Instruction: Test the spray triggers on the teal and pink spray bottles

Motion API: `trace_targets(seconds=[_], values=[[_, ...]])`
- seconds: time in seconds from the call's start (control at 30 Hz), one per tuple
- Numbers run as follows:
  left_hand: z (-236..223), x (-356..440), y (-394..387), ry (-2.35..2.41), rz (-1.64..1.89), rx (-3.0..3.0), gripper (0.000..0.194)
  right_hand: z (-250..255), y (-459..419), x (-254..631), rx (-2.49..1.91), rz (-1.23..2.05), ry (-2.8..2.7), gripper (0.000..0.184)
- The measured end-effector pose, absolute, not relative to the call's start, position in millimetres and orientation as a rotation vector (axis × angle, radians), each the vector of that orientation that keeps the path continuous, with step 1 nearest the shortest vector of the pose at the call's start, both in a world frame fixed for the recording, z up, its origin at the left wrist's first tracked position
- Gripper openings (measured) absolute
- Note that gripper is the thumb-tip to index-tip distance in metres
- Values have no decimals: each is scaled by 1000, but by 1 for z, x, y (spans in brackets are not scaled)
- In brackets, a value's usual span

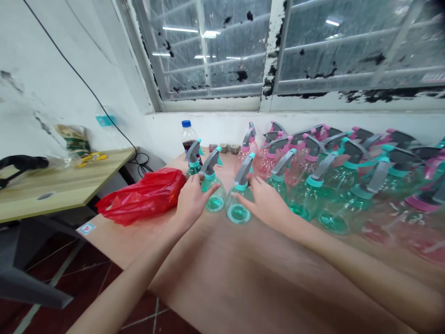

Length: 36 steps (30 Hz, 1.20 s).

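On the left, a second, pale wooden table (pixel 62 190) stands apart. At the near left corner of the main table (pixel 222 273), a printed sticker (pixel 86 228) lies flat, and beyond it a crumpled red plastic bag (pixel 144 195) stretches sideways. Behind the bag's right end stand a blue-capped bottle of dark drink (pixel 187 132) and, partly in front of it, a teal-collared spray bottle (pixel 193 161).

The left hand (pixel 191 197) is at the left side of a green spray bottle (pixel 215 202), its thumb spread from the fingers and laid across the body; the far fingertips are hidden, so I cannot tell whether they grip. This bottle stands upright, long axis vertical, its grey head slanting up to the right to a teal tip.

Just beside it, nearer the viewer, another green spray bottle (pixel 238 214) stands upright too, its head rising the same way. The right hand (pixel 269 202) flanks its right side, thumb over the body and apart from the fingers; whether they press on it I cannot tell.

Farther right, pink-collared spray bottles (pixel 267 160) crowd toward the wall, with teal-collared spray bottles (pixel 312 192) nearer, all upright.
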<state>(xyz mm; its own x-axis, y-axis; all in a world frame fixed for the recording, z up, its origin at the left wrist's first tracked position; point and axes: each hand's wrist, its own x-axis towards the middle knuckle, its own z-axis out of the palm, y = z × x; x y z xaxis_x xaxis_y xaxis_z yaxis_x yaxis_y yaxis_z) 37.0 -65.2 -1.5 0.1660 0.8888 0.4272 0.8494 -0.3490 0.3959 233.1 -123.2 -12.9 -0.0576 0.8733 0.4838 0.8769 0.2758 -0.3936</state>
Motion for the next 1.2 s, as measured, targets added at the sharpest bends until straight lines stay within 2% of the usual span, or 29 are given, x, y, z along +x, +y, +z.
trace_targets(seconds=[0.17,0.47,0.73,0.9,1.1,1.2], values=[[-2,47,-61,1718,929,2412,48,-14,-160,237,-1540,50,-1975,35],[-5,59,-45,1626,998,2522,41,-19,-199,253,-1498,132,-2043,36],[-12,67,-36,1579,1134,2512,47,-12,-215,265,-1476,251,-2104,31],[-11,58,-68,1554,1304,2467,52,-10,-215,269,-1493,312,-2072,35],[-7,57,-136,874,1047,2194,53,-10,-217,270,-1446,400,-1991,35],[-8,70,-157,630,903,2111,64,-12,-227,273,-1419,427,-1959,33]])
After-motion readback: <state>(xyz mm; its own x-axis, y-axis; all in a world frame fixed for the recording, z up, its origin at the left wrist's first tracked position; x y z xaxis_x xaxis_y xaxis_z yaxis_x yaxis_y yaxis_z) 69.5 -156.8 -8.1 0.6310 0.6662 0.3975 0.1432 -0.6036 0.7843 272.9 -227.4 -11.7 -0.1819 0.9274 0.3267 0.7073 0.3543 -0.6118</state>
